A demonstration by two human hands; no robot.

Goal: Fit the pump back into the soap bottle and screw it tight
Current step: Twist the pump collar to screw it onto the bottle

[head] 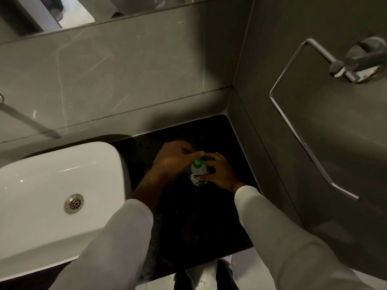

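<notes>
A small soap bottle (197, 174) with a white and green label stands upright on the black counter (188, 216). Its green pump collar (197, 163) shows at the top. My left hand (174, 156) comes in from the left and its fingers pinch the pump head above the collar; the head itself is mostly hidden by the fingers. My right hand (218, 171) wraps around the bottle's body from the right, fingertips across the label. Both forearms wear light sleeves.
A white basin (52, 195) with a metal drain (73, 203) lies left of the counter. Grey tiled walls close the back and right. A chrome towel ring (303, 114) hangs on the right wall. A mirror edge (104, 19) runs along the top.
</notes>
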